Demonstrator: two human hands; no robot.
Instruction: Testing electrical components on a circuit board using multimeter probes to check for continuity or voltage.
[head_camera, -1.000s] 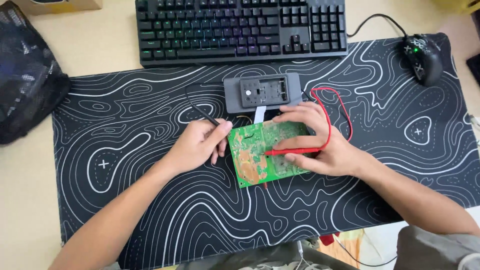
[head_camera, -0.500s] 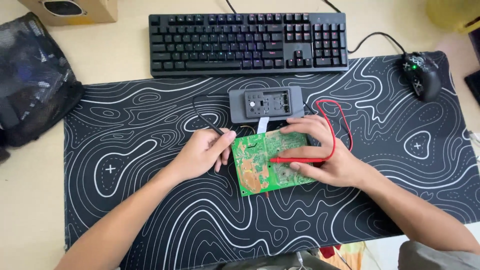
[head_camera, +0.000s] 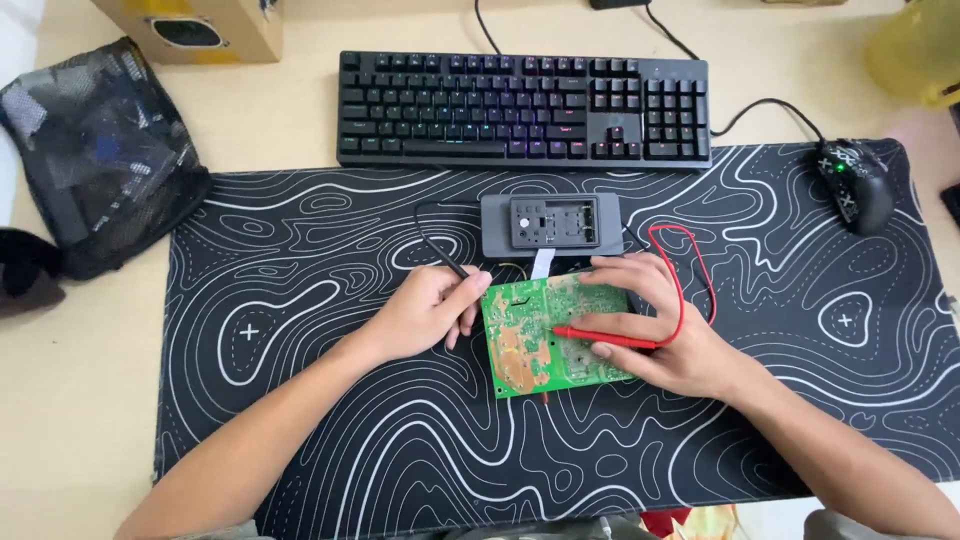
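A: Right hand (head_camera: 665, 335)?
B: Pinching a thin red probe (head_camera: 600, 337), tip on the green rectangular circuit board (head_camera: 550, 335), mid-mat on the black wavy-line desk mat (head_camera: 300, 300).
A: Left hand (head_camera: 425, 312)?
B: Fingers closed, pinching a black probe (head_camera: 455, 268) at the board's left edge. Grey box-shaped meter (head_camera: 550, 224) just beyond, toward the mat's far edge.

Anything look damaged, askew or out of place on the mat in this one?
One thing: the green circuit board has a brownish, discoloured patch at its lower left, possibly scorching. The board lies slightly tilted. The left hand holds a black probe, the right hand a red probe.
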